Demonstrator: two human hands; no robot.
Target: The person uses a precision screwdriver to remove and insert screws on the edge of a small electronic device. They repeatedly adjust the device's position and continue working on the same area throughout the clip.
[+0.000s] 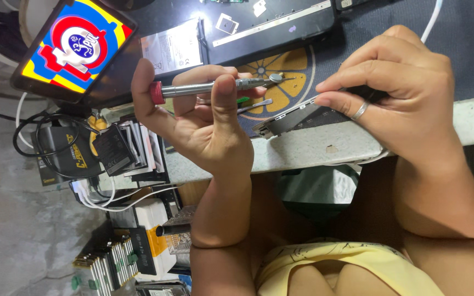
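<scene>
**Two hands over a dark phone frame**

Two hands work at the worktop (303, 151) edge. One hand (407, 93) has its fingers pinched closed on the dark phone frame (297, 118) lying there. The other hand (193, 115) has its fingers wrapped around a red-capped screwdriver (215, 86), tip above the frame. Farther off lies a tablet (72, 46).

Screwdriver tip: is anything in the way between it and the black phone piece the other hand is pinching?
Nothing visible is. The screwdriver in the left hand points over open mat toward the black phone piece held by the right hand. A thin metal tool lies beside that gap, not across it.
</scene>
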